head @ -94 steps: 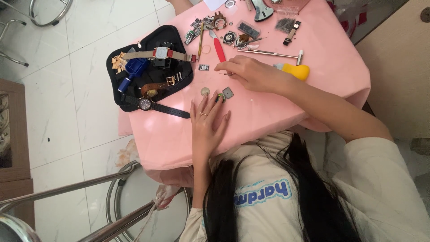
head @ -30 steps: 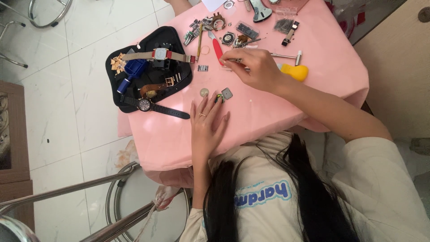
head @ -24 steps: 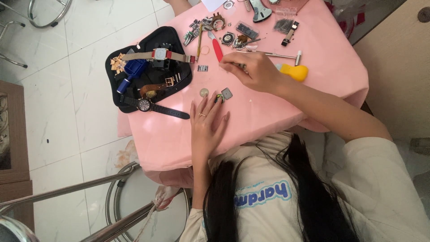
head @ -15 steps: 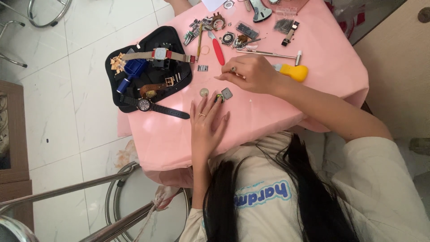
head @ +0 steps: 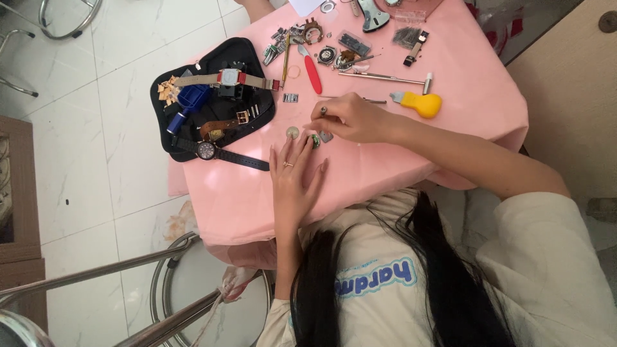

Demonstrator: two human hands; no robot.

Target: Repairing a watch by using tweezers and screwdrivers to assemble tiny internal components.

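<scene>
Your left hand (head: 292, 177) lies flat and spread, fingertips steadying a small round watch part (head: 315, 141) on the pink table (head: 398, 160). Your right hand (head: 350, 119) pinches what looks like a thin tool. The black tray (head: 193, 64) holds watches.

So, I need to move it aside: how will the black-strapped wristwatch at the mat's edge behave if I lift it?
The black-strapped wristwatch lies flat with its strap stretched out, so the strap probably droops. The round case likely weighs down one end. Half on the black mat, it may drag.
</scene>
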